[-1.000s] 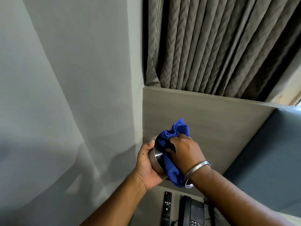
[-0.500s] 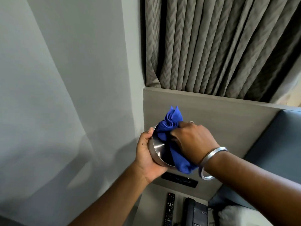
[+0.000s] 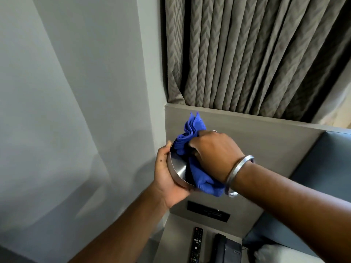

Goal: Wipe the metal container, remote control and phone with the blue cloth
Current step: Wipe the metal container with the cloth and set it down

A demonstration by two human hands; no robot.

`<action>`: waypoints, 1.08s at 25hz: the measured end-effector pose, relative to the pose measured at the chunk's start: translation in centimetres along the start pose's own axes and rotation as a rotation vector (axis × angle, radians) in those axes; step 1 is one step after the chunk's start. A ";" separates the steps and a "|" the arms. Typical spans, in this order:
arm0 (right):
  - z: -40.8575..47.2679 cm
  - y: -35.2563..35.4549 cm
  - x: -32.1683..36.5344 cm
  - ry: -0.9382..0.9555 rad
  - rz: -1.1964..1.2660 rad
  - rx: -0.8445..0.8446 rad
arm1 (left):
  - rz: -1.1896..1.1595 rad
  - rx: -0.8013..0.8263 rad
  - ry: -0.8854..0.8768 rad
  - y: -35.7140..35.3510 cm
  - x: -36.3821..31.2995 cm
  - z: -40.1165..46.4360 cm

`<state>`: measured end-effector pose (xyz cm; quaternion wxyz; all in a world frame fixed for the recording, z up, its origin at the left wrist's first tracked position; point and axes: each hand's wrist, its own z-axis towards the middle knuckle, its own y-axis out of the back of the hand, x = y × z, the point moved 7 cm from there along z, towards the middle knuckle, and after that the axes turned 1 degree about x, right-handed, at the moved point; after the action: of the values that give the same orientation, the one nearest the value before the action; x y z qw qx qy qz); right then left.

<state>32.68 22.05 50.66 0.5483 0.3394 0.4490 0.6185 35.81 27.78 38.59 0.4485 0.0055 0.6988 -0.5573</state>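
Both arms are bare all the way down to the hands, no sleeves showing anywhere. Right wrist has a plain silver metal bangle (image 3: pixel 239 174), smooth and rounded, sitting a bit loose. There's a small glint on a finger of the right hand (image 3: pixel 212 151), maybe a ring, can't tell

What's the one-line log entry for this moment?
step: wiping container | left hand: holds container | right hand: presses cloth into it | remote, phone: on table, untouched
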 end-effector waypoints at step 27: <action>-2.3 -2.5 0.3 -0.121 1.317 0.503 | 0.420 0.015 -0.366 -1.7 -3.3 0.2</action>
<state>31.45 21.91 47.42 -0.0108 0.6906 0.2483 0.6791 37.01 28.56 41.99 0.6730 0.0526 0.5854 -0.4490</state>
